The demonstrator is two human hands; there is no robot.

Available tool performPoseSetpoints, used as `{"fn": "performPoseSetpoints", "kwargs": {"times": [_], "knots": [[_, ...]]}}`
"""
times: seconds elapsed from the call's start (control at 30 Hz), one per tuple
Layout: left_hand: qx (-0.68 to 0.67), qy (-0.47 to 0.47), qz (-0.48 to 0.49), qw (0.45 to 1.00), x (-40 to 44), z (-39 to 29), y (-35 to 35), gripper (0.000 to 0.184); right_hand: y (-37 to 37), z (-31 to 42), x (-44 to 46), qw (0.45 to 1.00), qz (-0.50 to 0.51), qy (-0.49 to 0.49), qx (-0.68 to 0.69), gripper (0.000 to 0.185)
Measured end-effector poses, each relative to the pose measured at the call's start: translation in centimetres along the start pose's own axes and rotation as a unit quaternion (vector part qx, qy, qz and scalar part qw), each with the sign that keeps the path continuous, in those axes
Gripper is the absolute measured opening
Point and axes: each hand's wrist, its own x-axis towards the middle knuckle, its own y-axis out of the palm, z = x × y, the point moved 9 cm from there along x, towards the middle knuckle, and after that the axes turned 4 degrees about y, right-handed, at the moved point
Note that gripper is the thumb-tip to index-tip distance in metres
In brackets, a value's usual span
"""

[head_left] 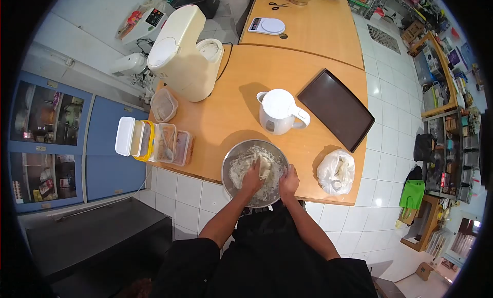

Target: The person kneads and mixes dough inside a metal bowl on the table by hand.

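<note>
A metal mixing bowl (225, 169) sits at the near edge of the wooden table, holding pale, shaggy dough (264, 167) and loose flour. My left hand (251, 180) reaches down into the bowl, its fingers pressed into the dough and partly coated with it. My right hand (289, 183) is closed around the bowl's right rim. Just behind the bowl stands a white electric kettle (277, 110). To the right of the bowl lies a white plastic bag (336, 172) with something pale inside.
A dark baking tray (336, 108) lies at the table's right side. Plastic containers and lids (165, 143) line the left edge, near a cream-coloured machine (179, 56). Farther back are a white kitchen scale (267, 25) and scissors (280, 6). Blue cabinets (110, 169) stand left.
</note>
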Motion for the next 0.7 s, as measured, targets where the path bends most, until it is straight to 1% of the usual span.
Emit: {"fn": "performPoseSetpoints", "kwargs": {"times": [0.07,0.17,0.27,0.37,0.47,0.57,0.67,0.7], "knots": [[0.0,0.066,0.026,0.997,0.1,-1.2,0.8,0.099,0.0,-0.1,-0.2,1.0,0.0,0.014,0.007,0.009],[-0.034,0.151,0.06,0.986,0.0,-1.2,3.4,0.087,-0.4,0.3,-0.2,0.999,0.002,0.035,0.0,0.009],[-0.01,0.216,0.105,0.971,-1.1,-1.5,3.9,0.078,-0.4,0.1,-0.2,0.999,-0.001,0.032,-0.002,0.01],[0.057,0.186,0.21,0.958,-2.7,-2.7,2.7,0.073,-0.7,0.4,-0.3,1.0,0.008,0.028,-0.003,0.009],[0.106,0.208,0.131,0.963,-4.4,-3.4,-0.2,0.071,0.0,-0.1,0.0,0.999,0.029,0.042,0.008,0.009],[0.092,0.094,0.1,0.986,-6.4,-2.9,-2.3,0.068,0.0,-0.2,0.2,0.998,0.036,0.048,0.0,0.012],[0.092,0.039,0.003,0.995,-7.7,-1.8,-3.4,0.073,0.1,-0.2,0.2,1.0,0.012,0.016,-0.022,0.018],[0.085,0.006,-0.023,0.996,-7.5,-1.9,-4.2,0.076,0.2,-0.4,0.1,0.999,0.011,0.02,-0.025,0.018]]}}
